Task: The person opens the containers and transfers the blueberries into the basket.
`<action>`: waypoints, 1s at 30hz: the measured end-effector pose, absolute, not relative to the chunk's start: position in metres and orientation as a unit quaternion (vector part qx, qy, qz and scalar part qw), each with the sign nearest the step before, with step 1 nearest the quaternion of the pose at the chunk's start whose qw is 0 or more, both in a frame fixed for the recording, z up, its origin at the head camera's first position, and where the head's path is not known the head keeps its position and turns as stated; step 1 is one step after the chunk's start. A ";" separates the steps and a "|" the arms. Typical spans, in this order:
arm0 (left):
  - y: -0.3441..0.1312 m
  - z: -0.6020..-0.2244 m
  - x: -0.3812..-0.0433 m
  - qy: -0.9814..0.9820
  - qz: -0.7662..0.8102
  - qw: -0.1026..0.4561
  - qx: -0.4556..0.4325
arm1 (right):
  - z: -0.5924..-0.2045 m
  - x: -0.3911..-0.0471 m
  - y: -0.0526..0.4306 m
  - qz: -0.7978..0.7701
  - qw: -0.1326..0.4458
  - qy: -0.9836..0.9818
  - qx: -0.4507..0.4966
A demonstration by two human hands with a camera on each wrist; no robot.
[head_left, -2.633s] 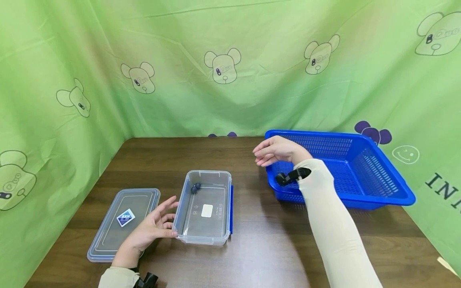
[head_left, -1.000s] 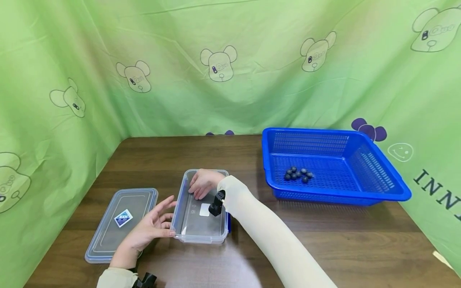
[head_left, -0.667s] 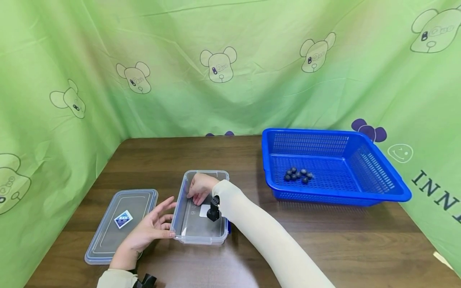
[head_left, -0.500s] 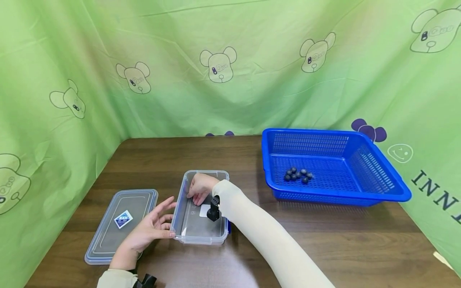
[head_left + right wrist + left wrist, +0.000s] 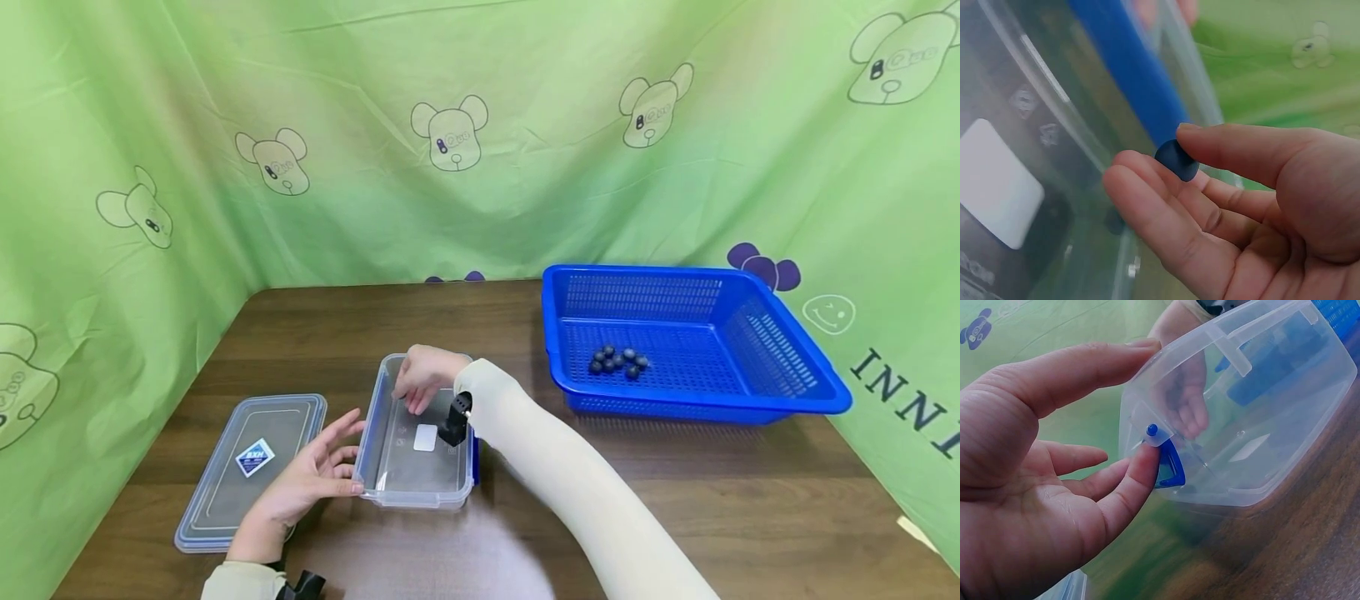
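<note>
My right hand (image 5: 429, 371) is inside the far end of the clear plastic food container (image 5: 416, 500). In the right wrist view, its thumb and fingers pinch a blueberry (image 5: 1175, 160) near the wall with the blue latch. My left hand (image 5: 311, 471) lies along the container's left side, thumb tip at the rim near the front corner. The left wrist view shows its other fingers loosely extended, one fingertip against a small blue latch (image 5: 1175, 469). Several more blueberries (image 5: 609, 365) lie in the front left part of the blue basket (image 5: 675, 399).
A clear lid (image 5: 225, 512) with a blue diamond label lies flat on the table's left side, partly behind the left forearm. The basket stands at the back right on the wooden table (image 5: 675, 492). A green printed curtain (image 5: 360, 208) hangs behind and on both sides.
My right hand has gone from above the basket leftward into the container, dipped low, and now rises slightly with a blueberry between its fingertips. The left hand stays at the container's side.
</note>
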State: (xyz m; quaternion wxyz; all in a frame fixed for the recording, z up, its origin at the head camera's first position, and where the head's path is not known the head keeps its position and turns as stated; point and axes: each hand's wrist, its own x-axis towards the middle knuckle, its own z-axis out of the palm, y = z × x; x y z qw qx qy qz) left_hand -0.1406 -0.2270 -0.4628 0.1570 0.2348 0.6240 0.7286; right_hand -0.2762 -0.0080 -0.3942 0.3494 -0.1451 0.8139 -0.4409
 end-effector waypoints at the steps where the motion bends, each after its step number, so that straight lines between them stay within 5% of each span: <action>1: -0.227 -0.463 -0.141 0.624 0.728 0.157 0.236 | -0.391 -0.277 -0.006 -0.442 0.349 0.813 -0.148; 30: -0.227 -0.463 -0.140 0.623 0.731 0.164 0.224 | -0.355 -0.294 0.100 -0.493 0.341 0.790 -0.129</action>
